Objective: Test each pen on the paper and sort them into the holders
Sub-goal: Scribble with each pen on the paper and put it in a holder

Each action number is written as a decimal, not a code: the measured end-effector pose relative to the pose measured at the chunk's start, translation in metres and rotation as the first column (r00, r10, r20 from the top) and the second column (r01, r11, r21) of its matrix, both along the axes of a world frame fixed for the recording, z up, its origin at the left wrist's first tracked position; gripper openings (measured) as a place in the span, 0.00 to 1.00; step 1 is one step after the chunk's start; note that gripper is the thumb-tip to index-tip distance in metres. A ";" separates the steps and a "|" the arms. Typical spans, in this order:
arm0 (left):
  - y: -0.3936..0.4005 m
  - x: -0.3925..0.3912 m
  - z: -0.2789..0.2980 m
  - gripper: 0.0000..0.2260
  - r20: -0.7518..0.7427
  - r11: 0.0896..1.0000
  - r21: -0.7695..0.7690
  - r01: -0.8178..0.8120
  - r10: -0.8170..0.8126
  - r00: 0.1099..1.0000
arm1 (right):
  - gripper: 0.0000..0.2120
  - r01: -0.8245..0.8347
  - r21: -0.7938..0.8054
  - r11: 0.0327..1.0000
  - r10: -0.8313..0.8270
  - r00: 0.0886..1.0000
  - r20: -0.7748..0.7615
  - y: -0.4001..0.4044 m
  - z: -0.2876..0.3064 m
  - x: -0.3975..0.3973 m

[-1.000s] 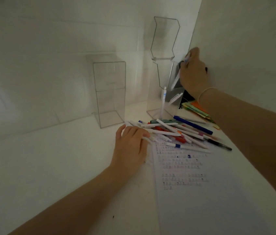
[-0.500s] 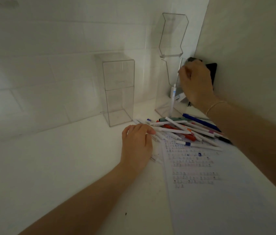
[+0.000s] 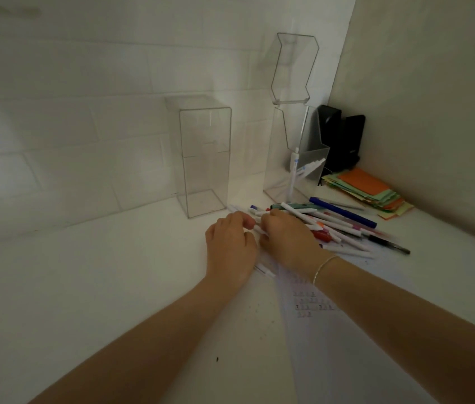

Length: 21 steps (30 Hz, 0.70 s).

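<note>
A pile of pens (image 3: 335, 225), mostly white with a few blue, red and black ones, lies on the white desk at the top edge of a sheet of paper (image 3: 326, 339) marked with rows of small scribbles. My left hand (image 3: 230, 246) and my right hand (image 3: 288, 240) meet at the pile's left end. Both have curled fingers that pinch a white pen (image 3: 257, 228) between them. A clear rectangular holder (image 3: 204, 170) stands empty behind the hands. The tall clear tiered holder (image 3: 291, 83) to its right has a few white pens (image 3: 303, 170) in its lower pocket.
Black objects (image 3: 341, 138) stand in the corner behind the tall holder. A stack of orange and green paper slips (image 3: 370, 191) lies by the right wall. The tiled wall runs along the back of the desk.
My right hand came down from the tall holder to the pile beside my left hand. The pen it held stays in the holder's lower pocket.
</note>
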<state>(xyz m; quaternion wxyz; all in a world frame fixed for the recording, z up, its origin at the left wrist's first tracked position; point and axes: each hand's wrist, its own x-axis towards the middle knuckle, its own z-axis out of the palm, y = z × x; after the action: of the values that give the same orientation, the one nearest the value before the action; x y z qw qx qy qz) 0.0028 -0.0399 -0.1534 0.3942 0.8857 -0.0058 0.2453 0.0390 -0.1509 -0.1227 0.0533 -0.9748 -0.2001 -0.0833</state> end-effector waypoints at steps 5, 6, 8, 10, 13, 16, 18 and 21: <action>0.000 -0.002 -0.003 0.22 0.058 0.990 0.138 0.021 -0.029 0.998 | 0.05 -0.115 0.302 0.947 0.042 0.971 0.237 -0.009 0.018 -0.007; -0.001 -0.002 -0.002 0.22 0.063 0.988 0.154 0.025 -0.035 0.997 | 0.04 -0.105 0.453 0.885 0.010 0.978 0.207 -0.010 0.030 -0.009; -0.002 -0.001 -0.001 0.20 0.067 0.992 0.122 0.025 -0.033 0.997 | 0.05 -0.012 0.714 0.700 -0.009 1.000 0.026 -0.012 0.054 -0.013; -0.004 -0.003 0.004 0.19 0.093 0.997 0.033 0.064 -0.067 0.993 | 0.06 0.070 0.895 0.440 0.064 0.992 -0.109 -0.014 0.071 -0.016; -0.008 -0.011 0.009 0.19 0.182 0.972 -0.015 0.236 -0.230 0.956 | 0.10 0.260 0.965 -0.011 0.314 0.917 -0.244 -0.011 0.080 -0.015; -0.013 -0.022 0.015 0.19 0.182 0.923 0.004 0.386 -0.380 0.907 | 0.16 0.455 0.848 -0.272 0.471 0.831 -0.295 -0.008 0.081 -0.012; -0.015 -0.024 0.017 0.16 0.157 0.907 -0.008 0.421 -0.414 0.897 | 0.19 0.497 0.798 -0.340 0.510 0.811 -0.287 -0.009 0.080 -0.011; -0.018 -0.024 0.018 0.11 0.127 0.893 -0.053 0.446 -0.437 0.890 | 0.14 0.489 0.780 -0.390 0.501 0.823 -0.266 -0.014 0.079 -0.014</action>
<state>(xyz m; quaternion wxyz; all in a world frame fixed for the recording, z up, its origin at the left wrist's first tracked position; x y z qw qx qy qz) -0.0216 -0.0576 -0.1354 0.4740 0.8294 -0.2193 0.1985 0.0248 -0.1646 -0.0440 0.8974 -0.4328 -0.0140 0.0843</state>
